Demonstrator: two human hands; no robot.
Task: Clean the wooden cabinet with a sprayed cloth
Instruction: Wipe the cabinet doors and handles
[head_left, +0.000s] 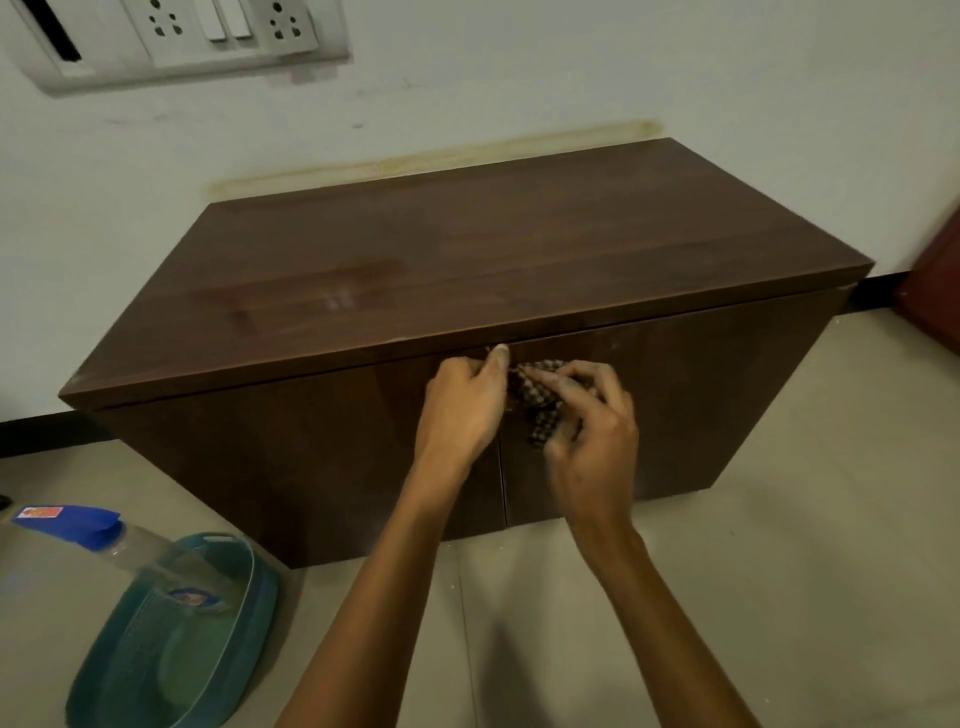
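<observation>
One wooden cabinet stands on the floor against the white wall. It has two doors on the front, and the seam between them runs down the middle. Its top is dark brown and bare, with a pale glossy patch near the front left part.

Two bare hands work close together at the top edge of the front, just where the two doors meet. One checked cloth, brown and pale, is bunched between them and lies against the upper part of the right door. The left hand is closed on the left end of the cloth, with the thumb raised to the front edge of the top. The right hand pinches the cloth from the right side with bent fingers.

On the floor near the front left corner of the cabinet lies one teal plastic basket. One spray bottle with a blue head rests in it, tilted, with the head over the rim toward the left.

On the wall, top left, is one switch plate with two sockets visible.
</observation>
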